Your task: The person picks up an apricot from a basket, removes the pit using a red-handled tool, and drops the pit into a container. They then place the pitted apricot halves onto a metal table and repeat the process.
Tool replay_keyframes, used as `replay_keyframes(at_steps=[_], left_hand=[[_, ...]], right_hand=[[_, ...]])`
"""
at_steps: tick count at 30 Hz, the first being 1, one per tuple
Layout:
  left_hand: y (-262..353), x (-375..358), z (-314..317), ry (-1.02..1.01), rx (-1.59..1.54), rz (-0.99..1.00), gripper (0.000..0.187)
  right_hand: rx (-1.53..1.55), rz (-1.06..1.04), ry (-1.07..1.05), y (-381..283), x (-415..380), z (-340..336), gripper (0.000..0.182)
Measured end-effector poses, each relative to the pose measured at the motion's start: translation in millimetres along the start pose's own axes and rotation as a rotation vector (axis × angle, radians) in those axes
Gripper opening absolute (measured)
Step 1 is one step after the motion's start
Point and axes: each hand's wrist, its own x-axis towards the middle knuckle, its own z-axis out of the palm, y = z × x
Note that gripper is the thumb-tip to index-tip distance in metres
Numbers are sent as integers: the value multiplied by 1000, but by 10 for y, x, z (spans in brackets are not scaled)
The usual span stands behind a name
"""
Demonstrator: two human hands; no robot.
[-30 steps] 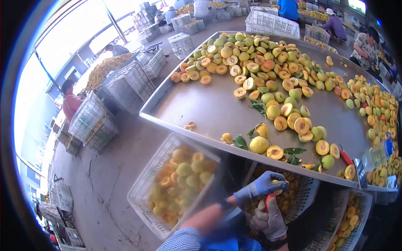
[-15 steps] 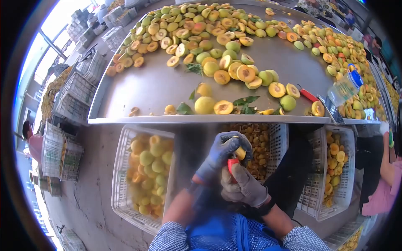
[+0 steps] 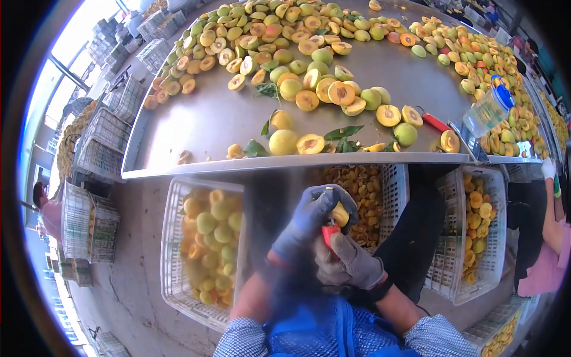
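Fruit piece (image 3: 341,215) yellow, partly hidden; tool handle (image 3: 329,234) bright red.

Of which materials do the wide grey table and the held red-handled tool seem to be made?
Wide grey table: probably steel, satin, from soft reflections and a metallic rim. Red-handled tool: handle likely plastic, smooth, evenly red; thin shaft looks greyish, perhaps metal.
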Motion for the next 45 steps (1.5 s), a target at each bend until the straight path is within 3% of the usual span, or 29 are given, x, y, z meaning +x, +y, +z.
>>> replay_keyframes(at_steps=[3, 6, 8, 10, 12, 14, 16, 20, 22, 24, 25, 28, 29, 30, 32, 36, 38, 39, 41, 42, 44, 45], left_hand=[[-33, 73, -24, -283, -130, 16, 60], [-36, 98, 30, -295, -181, 33, 61], [-108, 110, 39, -309, -260, 31, 61], [-187, 88, 39, -314, -336, 28, 62], [-239, 85, 34, 141, -353, -109, 64], [-246, 28, -66, 155, -382, -83, 65], [-95, -78, -130, 495, -18, -84, 57], [340, -513, -711, 631, 815, 96, 28], [681, -631, -1077, 522, 1588, 341, 12], [854, -542, -1108, 660, 1394, 328, 18], [948, -448, -1018, 619, 1388, 274, 19], [974, 97, -884, 421, 1473, 338, 31], [955, 300, -863, 362, 1375, 216, 36], [838, 517, -963, 301, 1544, 171, 44], [742, 780, -977, 155, 1555, 70, 52], [819, 860, -1043, 81, 1514, -2, 48], [843, 762, -1034, 206, 1221, -82, 46], [855, 683, -1002, 205, 1228, -81, 46], [926, 441, -894, 368, 442, 51, 35], [863, 362, -883, 375, 445, 57, 35], [696, 259, -704, 442, 1079, 518, 32], [645, 160, -528, 510, 1217, 406, 40]], right_hand=[[38, -70, -4, 32, -30, 99, 47], [101, -51, -92, -30, -27, 101, 48], [-255, -79, 23, -50, -31, 84, 46], [-270, -137, 96, 85, 27, -37, 44], [-290, -211, 167, 81, 35, -132, 43], [-451, -154, 62, -166, -2, -34, 42], [-299, -130, 121, -139, 17, -143, 41], [282, -34, 337, -46, 143, -472, 41], [426, -11, 370, -58, 184, -496, 41], [-138, -111, 369, -26, 158, -444, 41], [-280, -176, 406, 8, 257, -475, 41], [-472, -235, 530, 267, 391, -843, 43], [-476, -240, 528, 226, 359, -779, 43], [-527, -254, 525, 165, 288, -667, 44], [-577, -281, 527, 134, 237, -662, 45], [-602, -311, 533, 174, 179, -777, 43], [-609, -331, 495, 118, 175, -659, 42], [-547, -346, 498, 62, 162, -525, 39], [-487, -358, 491, -55, 171, -268, 36], [-634, -431, 481, -113, 189, -160, 33], [-777, -501, 467, -190, 268, -100, 30], [-773, -553, 429, -206, 317, -128, 28]])
